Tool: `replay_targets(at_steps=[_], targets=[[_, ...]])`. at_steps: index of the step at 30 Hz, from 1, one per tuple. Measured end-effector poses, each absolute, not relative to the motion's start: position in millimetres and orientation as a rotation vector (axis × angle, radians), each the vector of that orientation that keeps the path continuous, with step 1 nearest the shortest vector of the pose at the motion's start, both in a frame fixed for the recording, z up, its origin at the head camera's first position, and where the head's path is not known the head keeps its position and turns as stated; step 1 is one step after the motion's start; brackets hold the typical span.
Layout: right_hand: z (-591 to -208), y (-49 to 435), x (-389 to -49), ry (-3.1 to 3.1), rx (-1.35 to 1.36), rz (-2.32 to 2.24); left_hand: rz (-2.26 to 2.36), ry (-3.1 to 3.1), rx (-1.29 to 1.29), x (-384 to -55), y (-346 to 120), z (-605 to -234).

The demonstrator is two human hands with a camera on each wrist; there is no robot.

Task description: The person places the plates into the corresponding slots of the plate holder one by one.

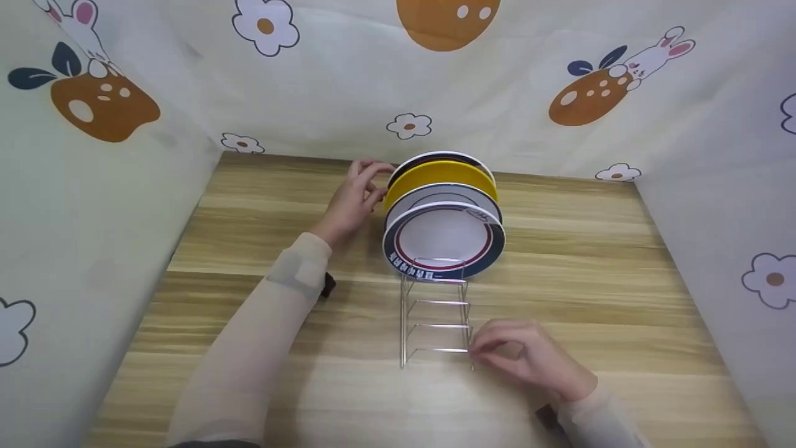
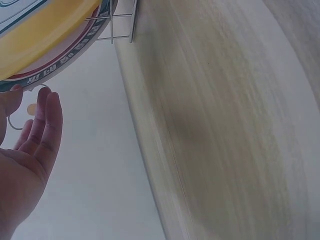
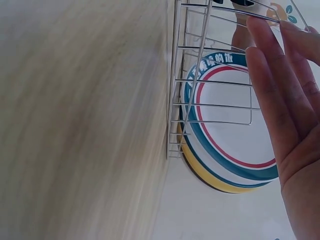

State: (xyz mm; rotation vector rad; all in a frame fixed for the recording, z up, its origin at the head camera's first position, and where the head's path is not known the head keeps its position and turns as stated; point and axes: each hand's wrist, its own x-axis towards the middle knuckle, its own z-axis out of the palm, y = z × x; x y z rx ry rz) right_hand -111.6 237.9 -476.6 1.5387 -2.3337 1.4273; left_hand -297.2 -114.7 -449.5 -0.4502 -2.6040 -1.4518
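Observation:
Several plates stand on edge in the far part of a wire dish rack. The front plate is white with a dark patterned rim and a red ring. Behind it come a grey-white plate, a yellow plate and a dark-rimmed rear plate. My left hand is at the left edges of the rear and yellow plates, fingers spread. In the left wrist view, a fingertip meets a plate rim. My right hand pinches the rack's near right corner between thumb and forefinger.
The rack stands on a wood-grain table. Pale patterned cloth rises around the back and both sides, close behind the rear plate. The near slots of the rack hold no plates.

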Motion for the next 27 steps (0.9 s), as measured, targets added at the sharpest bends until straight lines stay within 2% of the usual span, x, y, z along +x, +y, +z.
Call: replay_targets(at_steps=[13, 20, 27], targets=[[-470.5, 240.7, -115.2, -2.436, 1.513, 1.45, -1.366, -2.681, -0.358, -281.1, -122.9, -450.4], [-460.0, 254.9, -133.4, -2.693, 1.227, 1.411, -1.31, -2.736, -0.274, -260.2, -126.9, -445.5], [-449.6, 283.3, -166.9, -2.891, 0.944, 1.39, -1.243, -2.773, -0.152, -250.5, -119.6, -436.8]])
